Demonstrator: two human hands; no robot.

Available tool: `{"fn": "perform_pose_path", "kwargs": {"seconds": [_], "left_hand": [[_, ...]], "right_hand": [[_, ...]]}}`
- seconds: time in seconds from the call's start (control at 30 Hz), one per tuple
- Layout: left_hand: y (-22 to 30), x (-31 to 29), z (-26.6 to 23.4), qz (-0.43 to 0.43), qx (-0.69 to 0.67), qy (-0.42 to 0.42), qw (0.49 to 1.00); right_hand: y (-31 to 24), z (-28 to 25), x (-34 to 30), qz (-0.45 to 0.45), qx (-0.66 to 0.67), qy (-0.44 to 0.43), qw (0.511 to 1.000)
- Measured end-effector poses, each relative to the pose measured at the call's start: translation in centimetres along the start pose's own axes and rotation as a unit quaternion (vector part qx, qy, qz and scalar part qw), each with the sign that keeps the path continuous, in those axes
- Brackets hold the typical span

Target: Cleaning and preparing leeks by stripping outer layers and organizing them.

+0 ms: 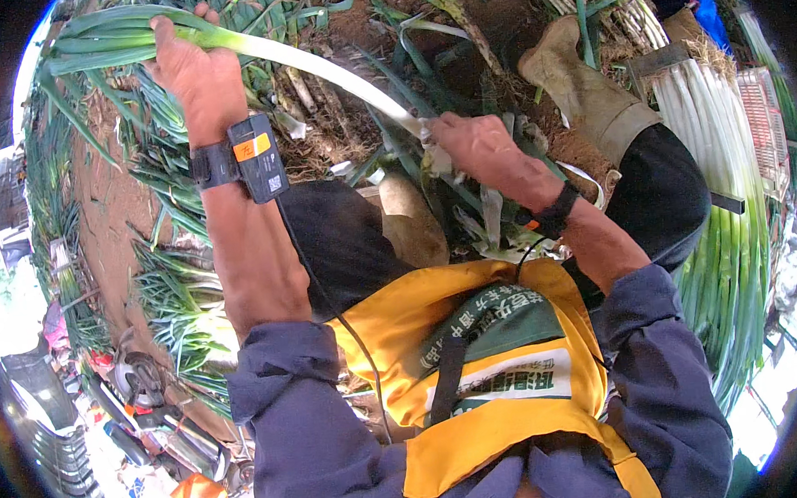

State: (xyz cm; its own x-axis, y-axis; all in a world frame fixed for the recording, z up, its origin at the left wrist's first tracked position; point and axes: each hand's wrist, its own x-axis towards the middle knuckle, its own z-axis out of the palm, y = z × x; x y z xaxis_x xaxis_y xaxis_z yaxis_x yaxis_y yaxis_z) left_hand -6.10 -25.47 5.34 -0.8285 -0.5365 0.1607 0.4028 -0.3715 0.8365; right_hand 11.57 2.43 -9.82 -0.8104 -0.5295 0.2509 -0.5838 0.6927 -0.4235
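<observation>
A long green onion [322, 71] stretches between my two hands, its white stem curving down to the right and its green leaves fanning out to the left. My left hand [199, 79] is closed around it where the leaves meet the stem. At the root end, my right hand [483, 150] has its fingers closed on the white tip; the root itself is hidden by the fingers. Just below that hand hang pale, loose scraps of skin [436, 164]. Both wrists wear black straps, and the left one carries a small black device [256, 159].
Stripped green onions [717, 142] lie stacked at the right beside my boot [593, 85]. Untrimmed onions with soil [310, 100] lie ahead, with more leafy ones [181, 305] on the left. Peeled leaves litter the earth between my legs. Assorted objects [155, 424] crowd the lower left.
</observation>
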Motion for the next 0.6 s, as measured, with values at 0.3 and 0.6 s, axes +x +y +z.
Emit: {"fn": "perform_pose_path", "kwargs": {"seconds": [0.3, 0.6], "left_hand": [[-0.5, -2.4, 0.2, -0.078, -0.023, 0.021, 0.996], [1.4, 0.7, -2.1, -0.004, -0.024, 0.027, 0.999]], "right_hand": [[5.9, 5.7, -11.9, 0.126, -0.080, -0.082, 0.985], [9.7, 1.8, -12.6, 0.352, 0.176, -0.089, 0.915]]}}
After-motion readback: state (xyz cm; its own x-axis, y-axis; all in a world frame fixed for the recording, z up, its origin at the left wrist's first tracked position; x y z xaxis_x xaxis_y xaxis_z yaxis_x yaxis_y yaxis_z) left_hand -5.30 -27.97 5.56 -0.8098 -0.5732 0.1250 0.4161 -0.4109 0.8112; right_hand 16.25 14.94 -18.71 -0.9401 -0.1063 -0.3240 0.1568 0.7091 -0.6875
